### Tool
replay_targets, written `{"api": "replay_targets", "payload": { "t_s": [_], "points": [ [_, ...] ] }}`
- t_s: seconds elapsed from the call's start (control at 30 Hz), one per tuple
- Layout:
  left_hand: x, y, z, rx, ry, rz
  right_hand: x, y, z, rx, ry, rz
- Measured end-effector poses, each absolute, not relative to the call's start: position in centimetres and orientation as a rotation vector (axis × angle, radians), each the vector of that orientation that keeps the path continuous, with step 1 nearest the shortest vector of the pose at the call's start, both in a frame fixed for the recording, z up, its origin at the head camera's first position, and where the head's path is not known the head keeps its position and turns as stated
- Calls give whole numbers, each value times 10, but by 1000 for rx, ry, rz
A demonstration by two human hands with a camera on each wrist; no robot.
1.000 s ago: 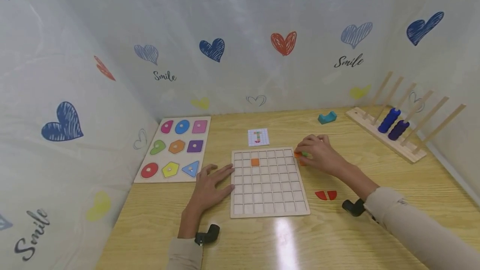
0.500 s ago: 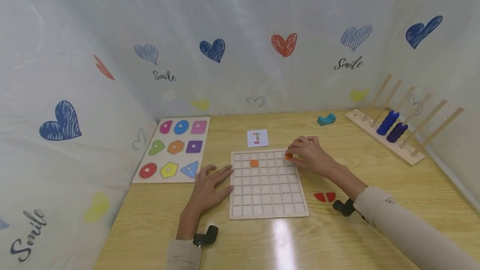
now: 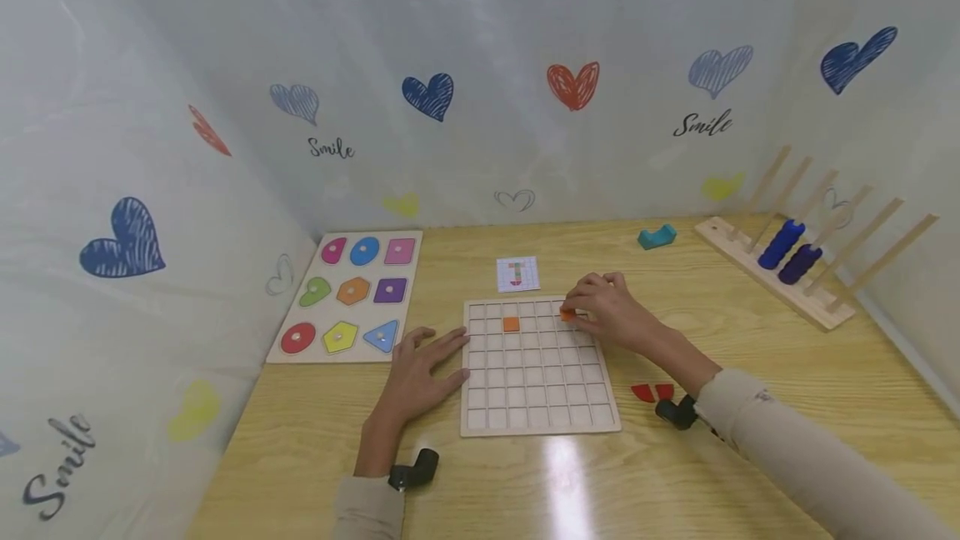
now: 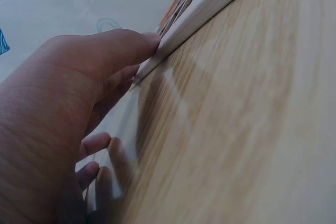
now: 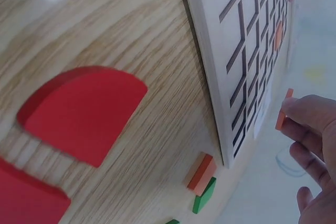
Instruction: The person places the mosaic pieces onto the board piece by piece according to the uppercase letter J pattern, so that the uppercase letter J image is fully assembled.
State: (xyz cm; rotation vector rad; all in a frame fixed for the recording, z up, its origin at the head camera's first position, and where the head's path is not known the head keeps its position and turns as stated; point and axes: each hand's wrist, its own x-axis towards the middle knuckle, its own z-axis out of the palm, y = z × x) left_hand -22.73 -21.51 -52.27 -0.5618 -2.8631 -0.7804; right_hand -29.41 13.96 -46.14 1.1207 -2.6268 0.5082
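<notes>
A wooden grid board [image 3: 539, 365] lies flat on the table, with one orange square tile [image 3: 511, 324] seated in a cell near its upper left. My right hand [image 3: 611, 312] pinches another orange square tile [image 5: 284, 109] between thumb and fingertips, over the board's upper right part. My left hand [image 3: 420, 377] rests at the board's left edge, thumb and fingers touching its side, as the left wrist view shows too. Two red quarter-round pieces [image 5: 84, 111] lie right of the board. An orange tile [image 5: 201, 174] and green pieces [image 5: 205, 195] lie beyond them in the right wrist view.
A pattern card [image 3: 517, 274] lies behind the board. At the left is a shape puzzle board [image 3: 345, 298] with several knobbed pieces. A teal curved block [image 3: 656, 237] and a wooden peg stand [image 3: 772, 273] with blue and purple pieces stand at the back right.
My right hand has carried the orange tile leftward from beside the board to over its upper right cells. My left hand has stayed at the board's left edge.
</notes>
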Motion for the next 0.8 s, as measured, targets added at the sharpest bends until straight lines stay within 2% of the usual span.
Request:
{"api": "replay_targets", "payload": {
  "t_s": [0.8],
  "points": [
    [-229, -215, -523, -577, -2856, -820, -301, 113, -471, 1184, -2560, 502]
  ]
}}
